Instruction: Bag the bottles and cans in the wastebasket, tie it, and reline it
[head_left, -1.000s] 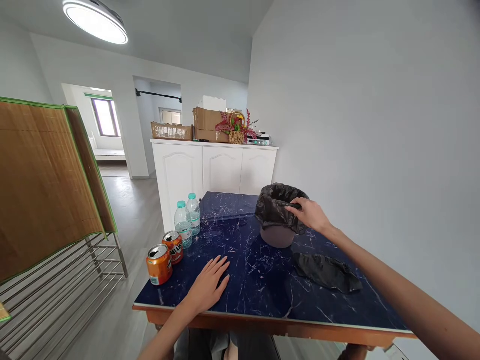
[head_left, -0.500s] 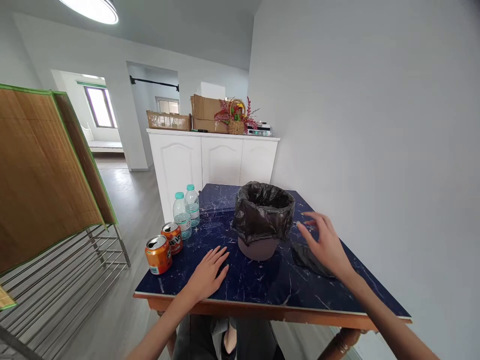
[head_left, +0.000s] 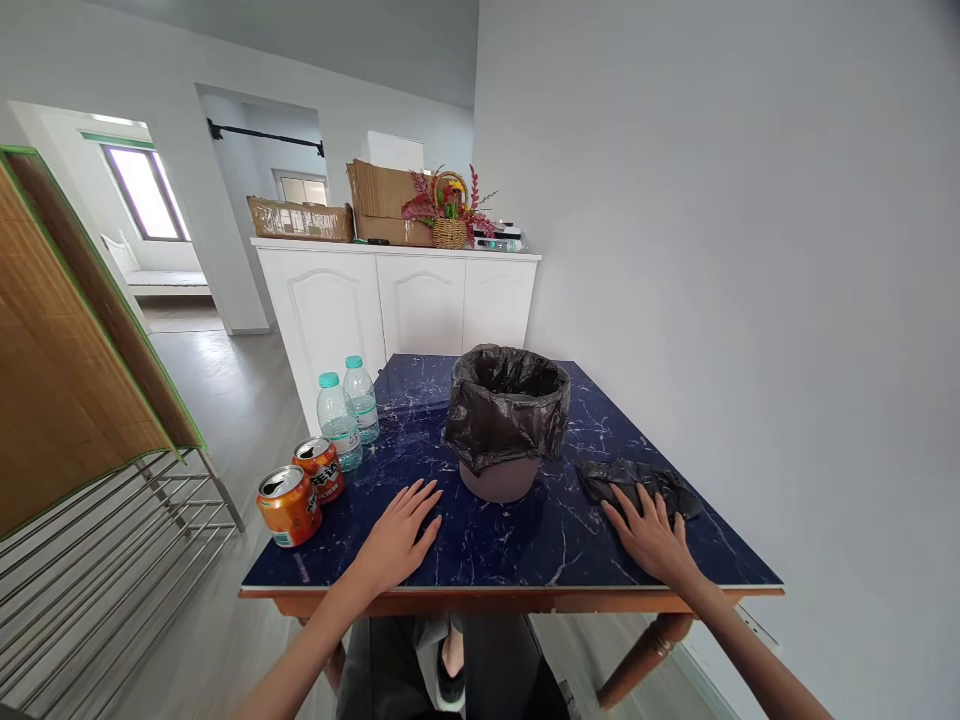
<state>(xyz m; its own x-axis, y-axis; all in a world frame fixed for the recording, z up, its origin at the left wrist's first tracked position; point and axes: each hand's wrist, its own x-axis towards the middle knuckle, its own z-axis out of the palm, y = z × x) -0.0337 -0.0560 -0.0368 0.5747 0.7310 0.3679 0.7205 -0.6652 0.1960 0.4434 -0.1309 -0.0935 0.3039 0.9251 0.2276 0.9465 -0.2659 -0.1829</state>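
Note:
My left hand (head_left: 397,537) lies flat on the blue marbled table (head_left: 517,560), fingers spread, holding nothing. On the right, my right hand (head_left: 651,535) rests with spread fingers over the near edge of a flattened black plastic bag (head_left: 600,480). Between my hands, a little farther off, stands a small trash bin (head_left: 500,482) upright. A black liner (head_left: 510,425) is folded over its rim and hides most of its sides. To the left are two opened orange drink cans (head_left: 289,505) and, behind them, two clear water bottles (head_left: 339,420) with teal caps.
A white cabinet (head_left: 319,320) stands behind the table, with cardboard boxes (head_left: 386,200) and a flower basket (head_left: 450,233) on top. At the left is a metal rack (head_left: 172,510) with a bamboo mat (head_left: 60,370). A bare wall (head_left: 712,250) runs along the right.
My right hand has come down from beside the bin onto the flattened black bag. My left hand stays flat on the table. The whole view has shifted slightly.

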